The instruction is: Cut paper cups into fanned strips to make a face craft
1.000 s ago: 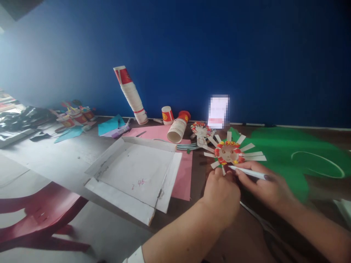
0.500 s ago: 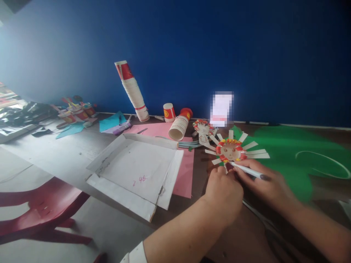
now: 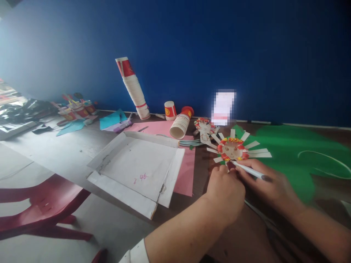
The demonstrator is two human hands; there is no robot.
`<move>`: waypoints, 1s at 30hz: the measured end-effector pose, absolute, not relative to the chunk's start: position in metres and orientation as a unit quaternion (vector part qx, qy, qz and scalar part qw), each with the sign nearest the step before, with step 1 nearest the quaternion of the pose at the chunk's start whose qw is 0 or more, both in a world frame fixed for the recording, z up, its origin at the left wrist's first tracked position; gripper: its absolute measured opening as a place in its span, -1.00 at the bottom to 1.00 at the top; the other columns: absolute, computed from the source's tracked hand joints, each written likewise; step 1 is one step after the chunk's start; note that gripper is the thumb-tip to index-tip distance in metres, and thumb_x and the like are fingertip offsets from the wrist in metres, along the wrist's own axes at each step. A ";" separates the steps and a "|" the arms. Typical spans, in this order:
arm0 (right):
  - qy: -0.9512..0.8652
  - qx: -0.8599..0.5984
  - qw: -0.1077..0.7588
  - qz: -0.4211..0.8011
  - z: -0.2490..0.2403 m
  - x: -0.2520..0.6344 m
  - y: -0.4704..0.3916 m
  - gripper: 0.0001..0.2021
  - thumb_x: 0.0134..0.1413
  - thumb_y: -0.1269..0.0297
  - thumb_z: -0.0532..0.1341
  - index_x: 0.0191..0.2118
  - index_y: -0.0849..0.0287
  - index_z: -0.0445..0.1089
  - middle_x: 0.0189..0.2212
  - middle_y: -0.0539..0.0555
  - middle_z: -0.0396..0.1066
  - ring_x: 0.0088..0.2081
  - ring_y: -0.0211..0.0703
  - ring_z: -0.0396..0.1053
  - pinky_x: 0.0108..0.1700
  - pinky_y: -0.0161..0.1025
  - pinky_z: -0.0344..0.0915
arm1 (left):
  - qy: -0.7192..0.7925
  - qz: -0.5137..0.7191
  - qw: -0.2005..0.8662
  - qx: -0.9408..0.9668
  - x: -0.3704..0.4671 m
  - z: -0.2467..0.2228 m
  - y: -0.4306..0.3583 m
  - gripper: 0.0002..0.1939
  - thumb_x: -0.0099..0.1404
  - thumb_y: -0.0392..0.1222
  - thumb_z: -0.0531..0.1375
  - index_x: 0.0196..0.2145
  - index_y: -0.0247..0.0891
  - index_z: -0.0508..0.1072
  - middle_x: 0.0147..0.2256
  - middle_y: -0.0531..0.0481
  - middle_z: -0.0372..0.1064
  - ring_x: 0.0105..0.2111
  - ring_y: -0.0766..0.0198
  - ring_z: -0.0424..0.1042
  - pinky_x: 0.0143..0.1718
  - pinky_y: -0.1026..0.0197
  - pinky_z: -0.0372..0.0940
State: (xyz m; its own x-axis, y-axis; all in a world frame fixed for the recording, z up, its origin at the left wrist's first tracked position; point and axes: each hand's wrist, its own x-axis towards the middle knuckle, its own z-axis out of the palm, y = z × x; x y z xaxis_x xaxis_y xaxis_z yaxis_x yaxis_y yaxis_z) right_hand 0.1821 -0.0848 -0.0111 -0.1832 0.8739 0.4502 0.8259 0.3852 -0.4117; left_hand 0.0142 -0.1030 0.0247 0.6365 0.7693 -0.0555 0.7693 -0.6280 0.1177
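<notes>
A paper-cup craft (image 3: 232, 150) with a drawn face, a red and yellow rim and several white strips fanning outward lies at the right of the table. My left hand (image 3: 226, 186) is closed at its lower edge, its fingertips mostly hidden behind the hand. In my right hand (image 3: 270, 182) is a white marker (image 3: 253, 172) with a dark end, its tip at the bottom of the craft. A smaller similar figure (image 3: 205, 131) lies just behind, near a bright blurred screen (image 3: 223, 107).
A white box lid (image 3: 137, 168) lies on pink paper (image 3: 186, 177). Behind it are a tall leaning cup stack (image 3: 135, 91), a short one (image 3: 181, 124) and a single cup (image 3: 170, 110). Green paper (image 3: 285, 146) spreads right. A red chair (image 3: 52, 201) stands lower left.
The view has shifted slightly. Both hands hold nearly the same pose, with the marker still at the lower edge of the craft.
</notes>
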 end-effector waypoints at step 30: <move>-0.749 -0.572 0.318 0.104 -0.004 0.176 -0.087 -0.77 0.21 0.06 0.17 -0.20 0.05 0.49 -0.24 0.08 0.63 -0.22 -0.01 0.59 -0.20 -0.23 0.39 | 0.424 0.010 0.074 0.903 0.015 0.021 -0.103 -0.75 0.34 -0.26 0.16 -0.11 -0.39 0.57 -0.05 -0.26 0.47 -0.02 0.01 0.34 -0.07 0.03 0.24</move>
State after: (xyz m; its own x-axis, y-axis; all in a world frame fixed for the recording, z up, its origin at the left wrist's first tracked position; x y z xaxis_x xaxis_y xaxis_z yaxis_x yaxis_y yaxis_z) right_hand 0.1763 -0.0866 -0.0043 -0.1431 0.9231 0.3569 0.7903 0.3236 -0.5204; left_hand 0.0149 -0.1031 0.0213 0.6400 0.7671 -0.0449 0.7642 -0.6293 0.1411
